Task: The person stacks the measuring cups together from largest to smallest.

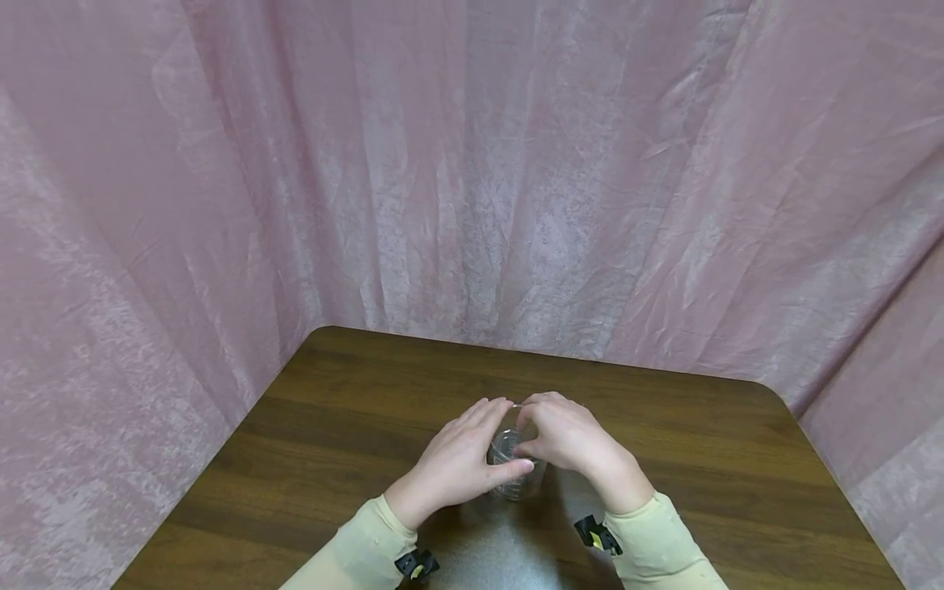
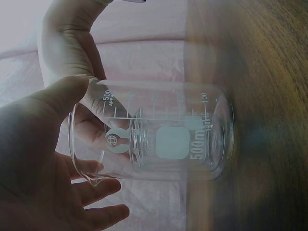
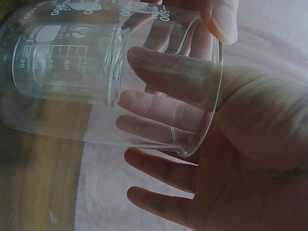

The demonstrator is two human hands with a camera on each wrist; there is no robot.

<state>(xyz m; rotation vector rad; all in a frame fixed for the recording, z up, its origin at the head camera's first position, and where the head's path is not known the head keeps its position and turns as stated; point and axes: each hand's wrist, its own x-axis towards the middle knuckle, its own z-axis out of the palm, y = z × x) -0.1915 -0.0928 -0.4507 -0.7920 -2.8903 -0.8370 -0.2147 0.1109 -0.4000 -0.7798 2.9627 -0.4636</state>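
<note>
A clear glass beaker (image 2: 195, 149) marked 500 ml stands upright on the wooden table, with a smaller graduated glass beaker (image 3: 62, 62) upright inside it. My left hand (image 1: 459, 460) holds the large beaker near its rim, thumb on the near side and fingers toward the far side. From above, my right hand (image 1: 571, 436) reaches into the large beaker with its thumb and some fingers. Their tips are at the small beaker's rim; whether they touch it is unclear. The right hand's other fingers (image 3: 161, 168) extend outside the large beaker's wall.
The brown wooden table (image 1: 354, 401) has rounded far corners. Pink velvet curtains (image 1: 472, 164) hang behind it and at both sides. Small black devices are strapped at both wrists over pale sleeves (image 1: 369, 541).
</note>
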